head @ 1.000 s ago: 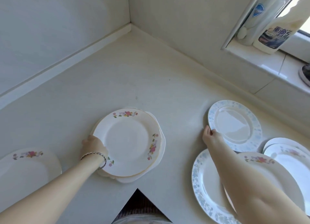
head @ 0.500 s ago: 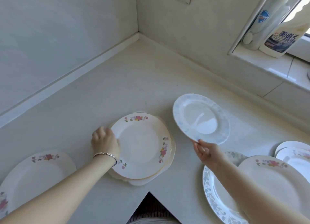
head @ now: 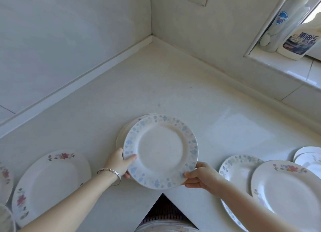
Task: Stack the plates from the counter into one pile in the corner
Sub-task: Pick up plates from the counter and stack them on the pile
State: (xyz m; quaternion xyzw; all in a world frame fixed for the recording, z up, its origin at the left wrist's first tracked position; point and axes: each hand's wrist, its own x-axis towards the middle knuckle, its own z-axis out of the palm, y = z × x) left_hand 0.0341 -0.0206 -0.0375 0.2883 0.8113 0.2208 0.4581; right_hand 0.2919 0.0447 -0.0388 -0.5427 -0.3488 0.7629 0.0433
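The left hand (head: 119, 164) and right hand (head: 199, 176) both grip the round white blue-flowered plate (head: 160, 151). A pile of white plates (head: 121, 136) sits under it, by the left hand.

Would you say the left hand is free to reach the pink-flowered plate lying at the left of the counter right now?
Probably not yet. The left hand grips the rim of the blue-patterned plate, shared with the right hand. The pink-flowered plate lies uncovered beside the forearm, so once it lets go the way looks open.

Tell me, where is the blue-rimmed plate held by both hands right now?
The blue-rimmed plate is at the centre of the head view, over the pile, between the left hand and right hand.
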